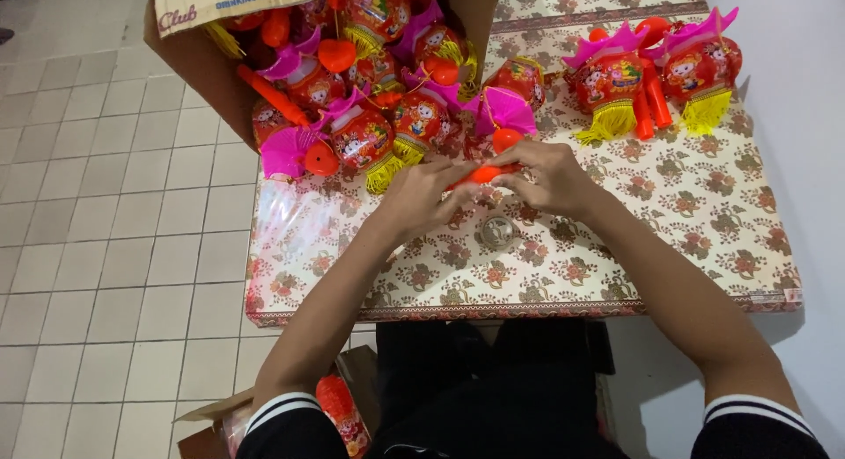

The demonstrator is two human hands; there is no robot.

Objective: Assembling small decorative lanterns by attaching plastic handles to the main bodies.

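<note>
Black fabric of my lap fills the bottom edge, and beside my left knee an open brown cardboard box (220, 415) holds a red lantern-like toy (339, 406), mostly hidden by my forearm and cut off by the frame. Above that lies the small table covered in cream floral-patterned cloth (704, 239). A small round silvery metal tin (496, 233) sits on it just under my hands; I cannot make out what is in it.

My left hand (421, 195) and right hand (547, 176) meet over the middle of the table, both pinched shut on a slim orange plastic stick (487, 173) held level between them. My fingers cover its ends, so I cannot tell how long it is or whether it joins anything.

Just beyond my knuckles a red round toy lantern with a pink fan top (513, 94) lies on the cloth, its orange knob nearly touching my right hand. Farther left, a large brown cardboard carton (189, 50) tipped open toward me holds a pile of red toy lanterns with yellow tassels (370, 129), some spilling onto the table edge. At the far right, two finished red lanterns with pink tops and orange handles (656, 72) lie side by side against the white wall. Grey floor tiles (97, 204) spread to the left.
</note>
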